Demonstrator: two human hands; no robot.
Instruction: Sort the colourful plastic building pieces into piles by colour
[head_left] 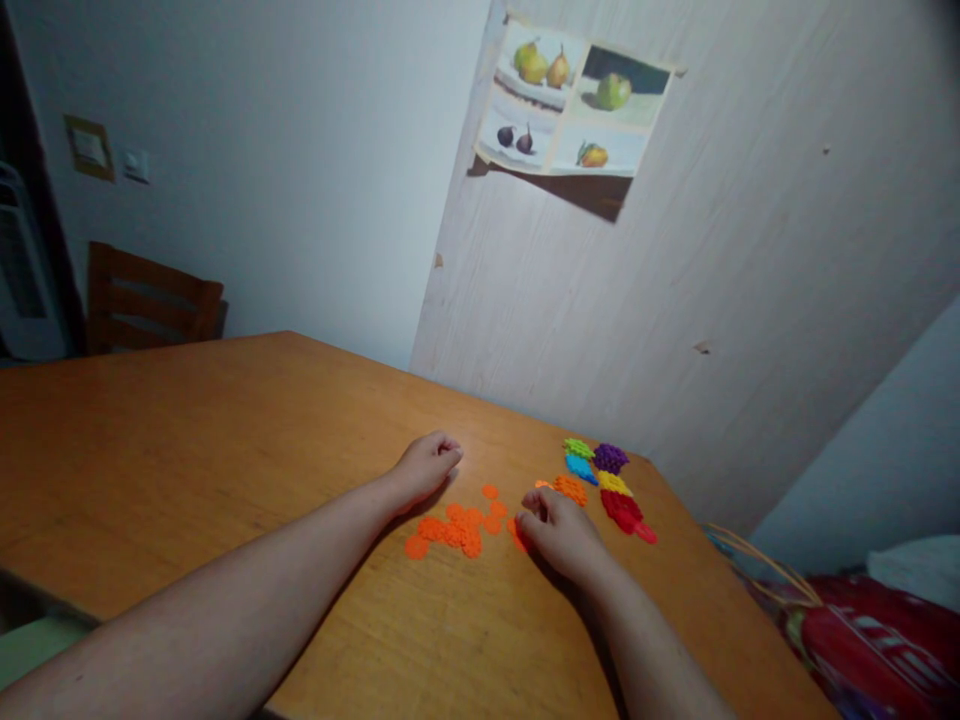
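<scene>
My left hand (pixel 429 470) lies curled on the wooden table, just behind a loose heap of flat orange discs (pixel 450 533). Its fingers are closed, and what they may hold is hidden. My right hand (pixel 568 537) is at the right of the heap, thumb and fingers curled together. An orange disc (pixel 516 534) shows at the edge of its thumb; whether the hand grips it is unclear. A few single discs (pixel 491 508) lie between the hands. Beyond the right hand sits an orange cluster (pixel 571 489) of similar pieces.
Sorted colour piles stand at the back right: green (pixel 578 448), purple (pixel 610 458), blue (pixel 580 468), yellow (pixel 615 484) and red (pixel 624 510). The table (pixel 225 430) meets a wall bearing fruit pictures (pixel 574 105). A chair (pixel 150 300) stands far left; a red bag (pixel 870 640) is at right.
</scene>
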